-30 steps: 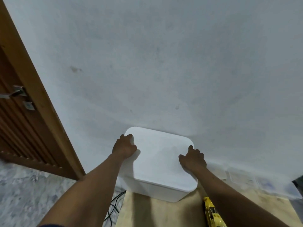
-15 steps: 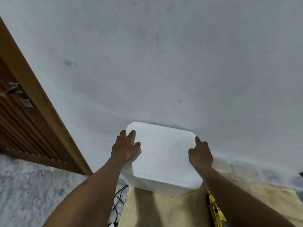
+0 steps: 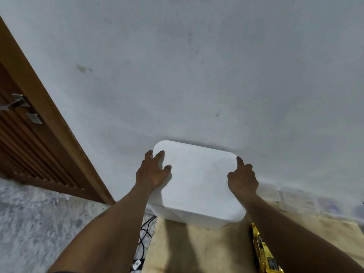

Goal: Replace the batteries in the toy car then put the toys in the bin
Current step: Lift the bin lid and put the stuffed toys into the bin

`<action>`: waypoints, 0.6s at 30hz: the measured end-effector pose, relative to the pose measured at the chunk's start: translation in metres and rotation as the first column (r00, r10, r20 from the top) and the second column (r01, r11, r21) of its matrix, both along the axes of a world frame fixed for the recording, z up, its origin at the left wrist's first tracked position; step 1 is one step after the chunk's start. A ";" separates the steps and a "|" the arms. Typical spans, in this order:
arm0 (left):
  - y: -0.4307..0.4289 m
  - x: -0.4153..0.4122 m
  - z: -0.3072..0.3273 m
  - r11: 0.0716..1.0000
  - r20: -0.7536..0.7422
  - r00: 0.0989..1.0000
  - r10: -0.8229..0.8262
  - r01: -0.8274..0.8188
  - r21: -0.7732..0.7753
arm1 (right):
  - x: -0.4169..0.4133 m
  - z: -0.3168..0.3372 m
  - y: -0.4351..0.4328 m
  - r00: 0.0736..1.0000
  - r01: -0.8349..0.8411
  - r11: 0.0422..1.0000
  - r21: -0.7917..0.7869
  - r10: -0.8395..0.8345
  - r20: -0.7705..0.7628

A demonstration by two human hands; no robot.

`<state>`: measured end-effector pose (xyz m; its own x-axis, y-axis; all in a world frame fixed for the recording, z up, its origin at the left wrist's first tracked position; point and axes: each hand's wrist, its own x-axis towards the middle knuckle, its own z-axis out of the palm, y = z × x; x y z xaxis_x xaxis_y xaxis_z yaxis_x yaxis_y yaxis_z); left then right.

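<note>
Bin [image 3: 197, 219] sits at the far edge of the desk [image 3: 197, 251], against the wall, with its lid [image 3: 199, 182] on.

Our left hand [image 3: 151, 174] lies on the lid's left edge, fingers spread and straight. Our right hand [image 3: 243, 179] is at the right edge, forefinger straight, other fingers curled. We cannot tell whether they grip the rim.

The yellow toy car [image 3: 264, 253] lies on the desk near the bin's right corner, outside it.

Our reading: the car is not yet in the bin, and the lid must come off first. We cannot tell whether the batteries have been changed.

Hidden: our right forearm covers part of the car, and the frame edge cuts it off. The lid hides the bin's contents. No batteries or other toys are in sight.
</note>
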<state>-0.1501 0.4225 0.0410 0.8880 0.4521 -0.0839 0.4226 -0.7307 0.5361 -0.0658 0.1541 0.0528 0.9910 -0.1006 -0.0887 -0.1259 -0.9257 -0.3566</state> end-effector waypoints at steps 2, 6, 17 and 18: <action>0.000 -0.002 0.000 1.000 0.032 0.999 0.010 -0.010 0.004 | -0.001 -0.002 -0.002 1.000 -0.002 1.000 0.018 0.002 0.011; -0.002 0.001 0.004 1.000 0.020 1.000 0.002 -0.002 0.014 | 0.004 -0.002 -0.003 1.000 -0.009 1.000 0.011 0.009 0.000; -0.001 0.020 -0.003 0.973 -0.199 0.974 -0.108 0.145 0.181 | 0.003 -0.019 0.006 0.995 -0.032 0.999 -0.017 0.033 0.093; -0.001 0.020 -0.006 0.957 -0.190 0.973 -0.130 0.173 0.232 | 0.003 -0.021 0.007 0.994 -0.045 0.999 -0.026 0.047 0.099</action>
<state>-0.1304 0.4212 0.0354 0.9296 0.3394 -0.1435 0.3664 -0.8930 0.2615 -0.0627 0.1607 0.0315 0.9984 -0.0556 0.0122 -0.0480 -0.9380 -0.3433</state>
